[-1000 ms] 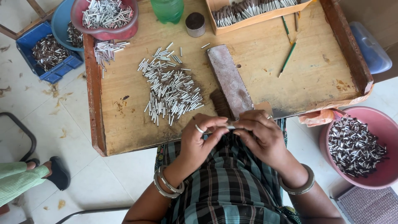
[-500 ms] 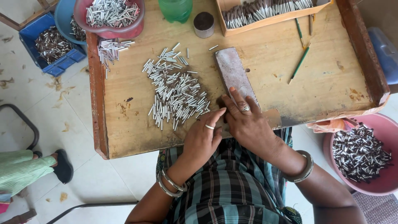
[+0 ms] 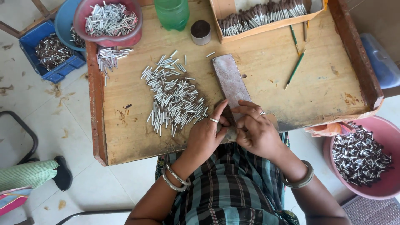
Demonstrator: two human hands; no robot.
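My left hand (image 3: 206, 135) and my right hand (image 3: 256, 131) meet fingertip to fingertip over the near end of a flat grey slab (image 3: 228, 79). The slab lies on a wooden tray table (image 3: 321, 87). Both hands pinch a small pale tube (image 3: 228, 133), which the fingers mostly hide. A loose pile of short silver tubes (image 3: 175, 100) lies just left of the slab, close to my left hand. Each wrist wears bangles.
A pink bowl (image 3: 125, 39) of silver tubes, a green bottle (image 3: 171, 12), a small round tin (image 3: 201, 31) and a box of sticks (image 3: 266, 18) line the far edge. Green pencils (image 3: 295, 68) lie to the right. A pink basin (image 3: 391, 183) of tubes stands on the floor.
My right hand has drawn back from the slab's middle to its near end. My left hand has closed in beside it, so the fingertips touch again.
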